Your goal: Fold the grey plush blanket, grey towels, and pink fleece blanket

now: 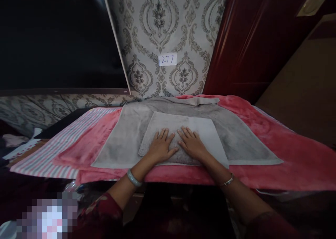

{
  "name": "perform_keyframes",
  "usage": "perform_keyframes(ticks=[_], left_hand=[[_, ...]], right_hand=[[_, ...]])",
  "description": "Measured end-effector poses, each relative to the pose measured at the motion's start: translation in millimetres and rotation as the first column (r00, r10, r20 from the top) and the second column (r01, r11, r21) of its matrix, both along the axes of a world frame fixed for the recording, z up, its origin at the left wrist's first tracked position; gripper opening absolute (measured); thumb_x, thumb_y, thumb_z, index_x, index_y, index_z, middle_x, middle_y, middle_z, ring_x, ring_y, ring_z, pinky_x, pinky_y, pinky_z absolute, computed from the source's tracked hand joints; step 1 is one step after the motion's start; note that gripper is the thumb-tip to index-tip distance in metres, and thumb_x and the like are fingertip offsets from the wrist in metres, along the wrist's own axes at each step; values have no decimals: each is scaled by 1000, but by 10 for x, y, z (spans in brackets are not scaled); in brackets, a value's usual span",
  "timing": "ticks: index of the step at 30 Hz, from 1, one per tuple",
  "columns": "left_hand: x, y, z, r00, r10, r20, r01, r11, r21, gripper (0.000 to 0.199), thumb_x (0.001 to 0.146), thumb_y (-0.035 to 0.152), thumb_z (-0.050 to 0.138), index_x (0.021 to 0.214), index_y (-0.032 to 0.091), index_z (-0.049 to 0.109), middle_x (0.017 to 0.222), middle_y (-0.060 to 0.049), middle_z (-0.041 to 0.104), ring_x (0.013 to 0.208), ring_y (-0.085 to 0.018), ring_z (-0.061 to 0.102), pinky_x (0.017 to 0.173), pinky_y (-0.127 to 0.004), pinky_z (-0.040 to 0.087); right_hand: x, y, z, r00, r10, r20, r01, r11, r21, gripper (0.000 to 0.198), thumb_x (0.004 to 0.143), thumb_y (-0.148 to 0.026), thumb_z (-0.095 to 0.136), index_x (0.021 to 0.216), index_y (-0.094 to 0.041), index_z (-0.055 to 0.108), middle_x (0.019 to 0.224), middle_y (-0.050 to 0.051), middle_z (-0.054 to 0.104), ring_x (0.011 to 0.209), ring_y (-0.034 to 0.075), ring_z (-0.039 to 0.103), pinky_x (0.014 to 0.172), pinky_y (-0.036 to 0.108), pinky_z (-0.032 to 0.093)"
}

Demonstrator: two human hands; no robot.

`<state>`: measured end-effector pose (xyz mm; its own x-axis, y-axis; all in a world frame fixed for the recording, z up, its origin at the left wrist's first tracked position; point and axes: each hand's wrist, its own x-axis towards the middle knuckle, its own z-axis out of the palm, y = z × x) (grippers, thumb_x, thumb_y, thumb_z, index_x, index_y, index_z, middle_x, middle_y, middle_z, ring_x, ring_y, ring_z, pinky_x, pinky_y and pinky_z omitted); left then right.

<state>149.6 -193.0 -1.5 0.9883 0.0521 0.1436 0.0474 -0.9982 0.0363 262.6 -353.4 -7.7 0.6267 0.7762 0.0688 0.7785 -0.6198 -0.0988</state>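
Both palms rest on a small grey towel (207, 132), which looks partly folded. My left hand (162, 146) lies flat on its left half with the fingers spread. Close beside it, my right hand (192, 143) is also flat, fingers apart and pointing away from me. Neither hand grips anything. Beneath the small towel a larger grey towel (241, 141) is spread out, its far edge rumpled. Under that lies a red plush cloth (301, 158). A bangle circles my left wrist and a thin bracelet my right.
A striped cloth (68, 137) covers the left part of the table. Behind stand a dark television screen (57, 39), a patterned wall with a paper label (167, 59) reading 277, and a dark red wooden door (244, 35). A blurred patch covers the lower left.
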Motion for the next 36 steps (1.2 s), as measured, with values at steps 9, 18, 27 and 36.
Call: perform_keyframes(ticks=[9, 18, 27, 36], left_hand=[[-427, 696, -92, 984, 179, -5, -179, 984, -23, 63, 103, 48, 34, 160, 21, 30, 168, -10, 22, 154, -32, 22, 120, -60, 27], [-469, 507, 154, 972, 202, 117, -204, 979, 11, 54, 102, 39, 37, 150, 16, 48, 162, -15, 36, 153, -36, 26, 118, -65, 28], [10, -747, -119, 989, -141, 43, 140, 990, 23, 66, 99, 48, 47, 155, 15, 39, 165, -18, 30, 154, -35, 22, 122, -64, 21], [-113, -542, -185, 994, -103, 44, 104, 995, -8, 72, 96, 55, 52, 157, 22, 36, 167, -16, 24, 155, -34, 20, 123, -61, 20]], right_hand=[[15, -16, -74, 1000, 15, -24, -13, 997, 75, 59, 105, -41, 37, 159, -21, 33, 167, 8, 16, 155, 29, 13, 123, 56, 18], [313, -333, -163, 983, 50, -175, 74, 770, 634, 50, 100, -32, 34, 142, -18, 59, 149, 10, 54, 141, 22, 47, 120, 47, 35], [-45, -527, -226, 988, -157, 8, 144, 924, 355, 53, 98, -23, 38, 147, -10, 52, 158, 16, 41, 149, 30, 33, 120, 50, 31], [-99, -515, -182, 979, -204, -10, 201, 956, 213, 55, 100, -25, 32, 152, -12, 46, 163, 12, 33, 151, 29, 27, 121, 48, 27]])
